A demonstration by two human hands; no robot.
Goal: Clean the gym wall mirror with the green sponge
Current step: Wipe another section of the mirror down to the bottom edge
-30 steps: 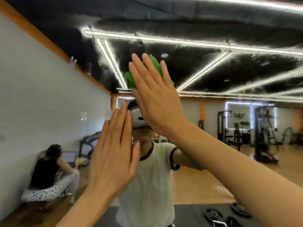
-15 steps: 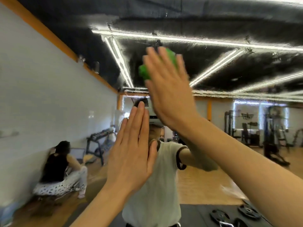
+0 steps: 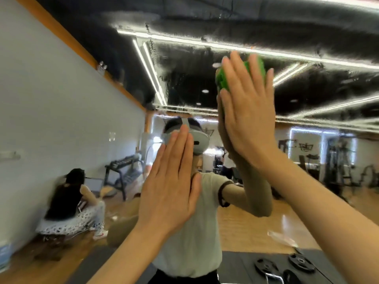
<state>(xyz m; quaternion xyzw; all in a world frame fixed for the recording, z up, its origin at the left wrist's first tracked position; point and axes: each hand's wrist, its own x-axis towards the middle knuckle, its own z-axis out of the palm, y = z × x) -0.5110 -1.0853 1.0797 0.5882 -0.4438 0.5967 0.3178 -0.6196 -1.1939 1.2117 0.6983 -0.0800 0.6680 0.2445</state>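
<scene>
Scanning left to right, judged the job mid-way, not finished. Mirror point(image 3: 61, 119) filled the view, reflecting gym, seated person point(image 3: 69, 201) at lower left, rack point(image 3: 123, 167) beside. Left hand point(image 3: 170, 189) lay flat against glass at centre, fingers straight and close together, holding nothing; read as bracing only. Wet streaks and droplets point(image 3: 164, 64) showed across upper centre, over the reflected dark ceiling, so that band looked already wetted or wiped. Right hand point(image 3: 246, 115) pressed flat higher up, fingers straight and slightly spread, pinning sponge point(image 3: 223, 78) against glass; no curl around it seen. Sponge sat under palm and fingertips, green edge peeking out at left and top, touching mirror in upper middle. Streaking continued rightward along reflected light strips, patchier there. Lower glass, near weight plates point(image 3: 283, 265) at bottom right, looked dry and unworked, though blur made that hard to confirm. Estimated upper band partly covered, lower half and far sides left to do. No final dry pass evident.
</scene>
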